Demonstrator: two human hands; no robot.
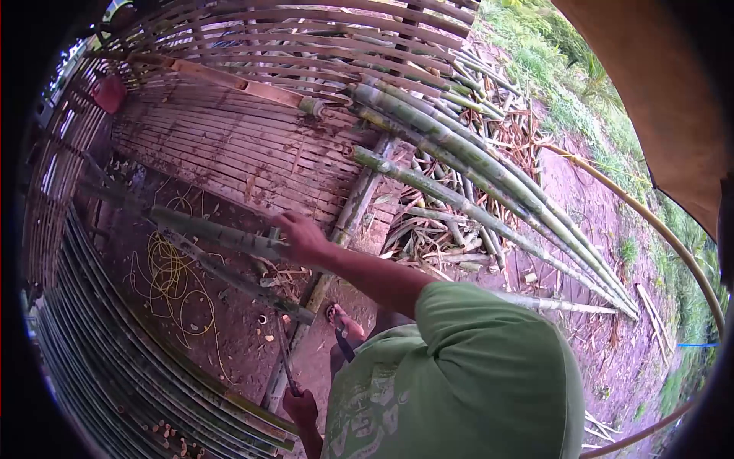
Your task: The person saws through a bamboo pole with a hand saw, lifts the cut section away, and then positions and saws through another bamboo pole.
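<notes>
The pole runs in from the left side of the view over the dirt floor, its near end just under the right hand. That hand's fingers are bent over the end from above; whether they press on it or hover just off it, I cannot tell. The left hand has its fingers wrapped round the grip of a blade, held low and pointing toward a second pole, whose end lies at the log. The pole looks like green bamboo, so expect it to be stiff and probably hollow: light for its thickness, yet awkward at this length, with much of the weight far from the near end. The smooth, round skin will likely slip and roll under a loose palm, and a cut rim may be sharp or splintery. One hand just behind the end should steady or turn it, best beside a joint and clear of the blade; lifting it whole would call for both hands nearer the middle.
</notes>
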